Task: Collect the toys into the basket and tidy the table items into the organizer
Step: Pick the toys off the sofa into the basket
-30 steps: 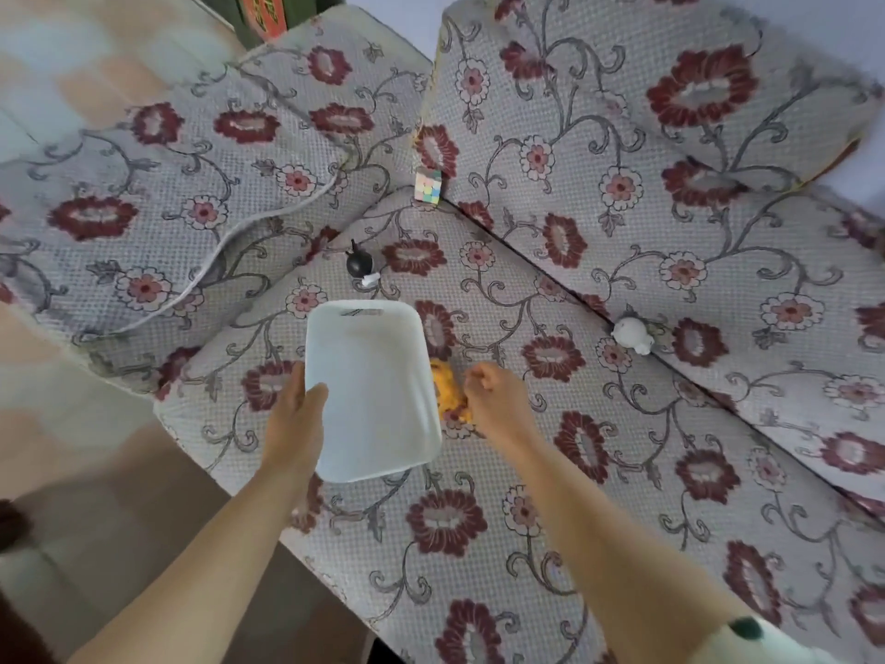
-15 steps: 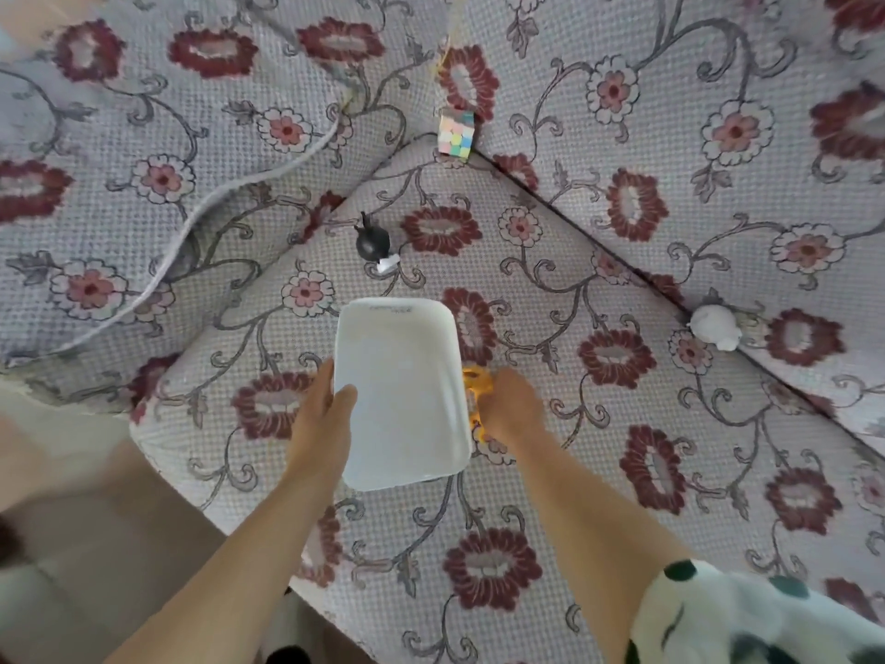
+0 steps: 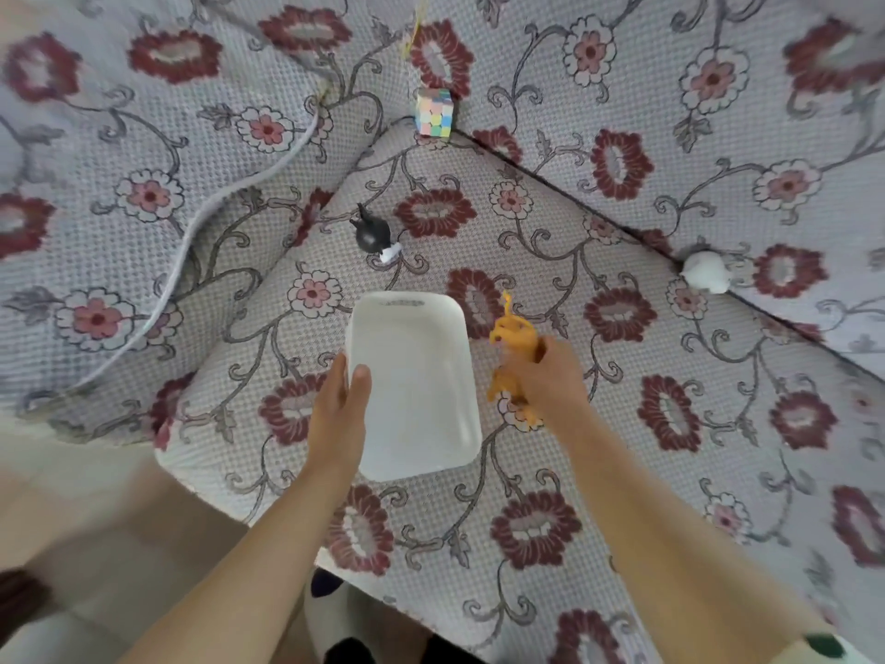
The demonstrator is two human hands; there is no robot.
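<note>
Flowery red-and-grey cloth covers the sofa seat under both my hands. My right hand (image 3: pixel 550 381) is closed tight round a long orange toy, maybe rubber (image 3: pixel 513 333). The toy pokes out past my fingers at the far end and at the near end too. I cannot tell if it is off the seat. The white plastic basket with round corners (image 3: pixel 416 390) is just to the left of that hand, very near the toy but not touching it. My left hand (image 3: pixel 337 414) grips the basket's left rim, with the thumb over the edge. The toy's long way runs from me toward the sofa back, the same way as the basket's long side. So I think the toy only has to go left, over the rim, and drop in. Past my hands lie a small round black toy (image 3: pixel 372 232) and a pale puzzle cube (image 3: pixel 433 112). A small white toy (image 3: pixel 705 272) lies far to the right.
</note>
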